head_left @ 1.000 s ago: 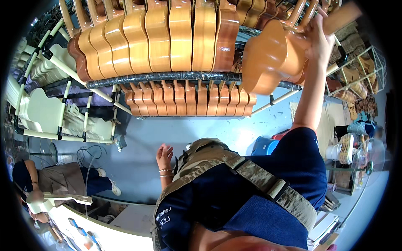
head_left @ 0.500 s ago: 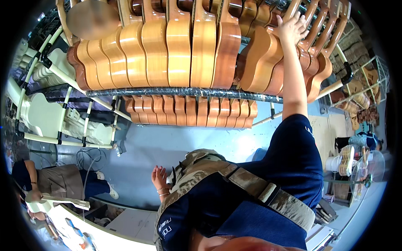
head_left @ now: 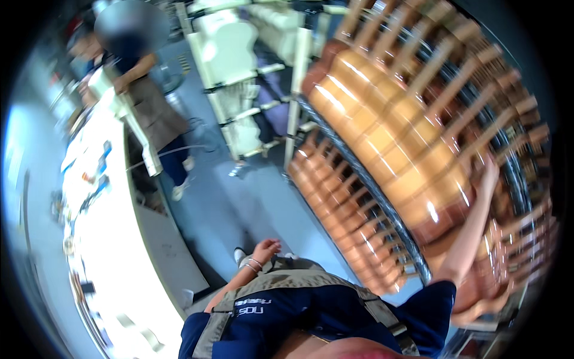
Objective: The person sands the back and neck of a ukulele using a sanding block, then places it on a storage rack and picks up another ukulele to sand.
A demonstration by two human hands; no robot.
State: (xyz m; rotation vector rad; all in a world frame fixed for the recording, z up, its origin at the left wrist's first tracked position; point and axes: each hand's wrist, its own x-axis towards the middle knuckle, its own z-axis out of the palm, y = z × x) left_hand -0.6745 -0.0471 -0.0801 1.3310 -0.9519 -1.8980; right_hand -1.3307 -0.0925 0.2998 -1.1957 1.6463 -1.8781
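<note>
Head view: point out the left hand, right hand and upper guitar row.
Left hand (head_left: 268, 248): head view, middle of the hand.
Right hand (head_left: 489, 172): head view, middle of the blurred hand.
Upper guitar row (head_left: 390, 143): head view, a glossy yellow body mid-row.

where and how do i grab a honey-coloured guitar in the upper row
Best by the neck, probably from above: it juts out slim, with gaps between necks, while the honey-coloured guitar bodies stand packed side by side, with little room between them.
</note>
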